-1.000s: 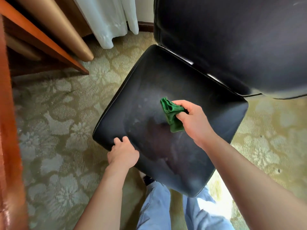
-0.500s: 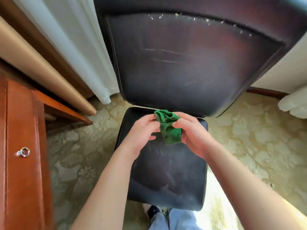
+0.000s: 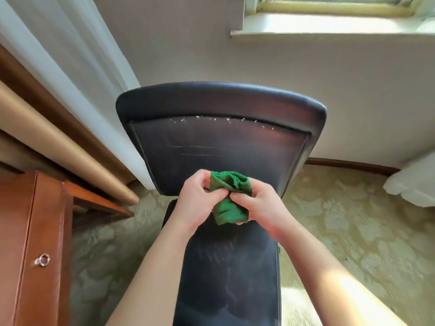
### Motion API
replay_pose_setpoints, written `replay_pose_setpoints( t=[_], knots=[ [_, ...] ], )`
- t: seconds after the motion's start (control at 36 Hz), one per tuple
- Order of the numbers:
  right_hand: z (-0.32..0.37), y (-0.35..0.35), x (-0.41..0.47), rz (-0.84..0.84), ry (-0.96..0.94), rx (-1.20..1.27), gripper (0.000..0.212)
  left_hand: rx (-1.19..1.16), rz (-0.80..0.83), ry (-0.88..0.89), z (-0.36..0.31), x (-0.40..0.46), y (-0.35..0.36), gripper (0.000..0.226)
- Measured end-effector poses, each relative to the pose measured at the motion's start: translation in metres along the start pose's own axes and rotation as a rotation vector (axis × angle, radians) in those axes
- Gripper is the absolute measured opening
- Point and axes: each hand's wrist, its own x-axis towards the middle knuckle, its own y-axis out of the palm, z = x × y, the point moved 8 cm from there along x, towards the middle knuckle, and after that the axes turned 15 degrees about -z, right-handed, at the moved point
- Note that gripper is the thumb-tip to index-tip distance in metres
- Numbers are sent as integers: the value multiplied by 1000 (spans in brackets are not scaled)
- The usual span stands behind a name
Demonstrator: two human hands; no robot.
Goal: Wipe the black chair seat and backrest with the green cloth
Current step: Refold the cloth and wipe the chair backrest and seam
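Green and bunched into a thick, ribbed wad, the cloth (image 3: 229,198) is sitting between your hands, in the air over the black chair seat (image 3: 229,267) and in front of the backrest (image 3: 221,147). Your left hand (image 3: 200,203) and right hand (image 3: 259,208) are both pinching it, thumbs pressing its middle.

Daylight pours in from the window (image 3: 334,10) at upper right, bleaching the sill to glare and throwing a hot patch onto the forearm at lower right. The black backrest (image 3: 219,147) picks up a soft sheen. Edges bow with wide-angle distortion, and the picture looks slightly soft throughout.
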Motion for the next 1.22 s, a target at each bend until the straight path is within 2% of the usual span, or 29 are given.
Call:
replay_pose_setpoints(
  t=[0.08,0.19,0.39,0.47,0.58,0.72,0.81,0.92,1.22],
  knots=[
    [8,-8,10,-75,-33,28,28,5,6,-7,-11,8,-5,25],
    [23,-27,26,-239,-111,27,32,76,-200,55,-27,34,-31,23],
    [51,-63,46,-577,-196,26,32,409,-496,483,-90,79,-62,23],
    [61,-72,47,-710,-242,-26,35,478,-508,631,-111,98,-53,31],
    [71,-85,40,-854,-297,-165,41,631,-436,775,-131,117,-30,44],
    [75,-113,28,-1019,-291,-263,43,748,-381,705,-134,142,-19,56],
    [72,-118,30,-1058,-261,-388,46,776,-419,745,-136,143,-19,55],
    [63,-103,42,-1011,-229,-461,51,797,-475,798,-135,141,-19,53],
    [64,-79,63,-1058,-321,-544,48,719,-580,874,-129,142,-28,53]
  ],
)
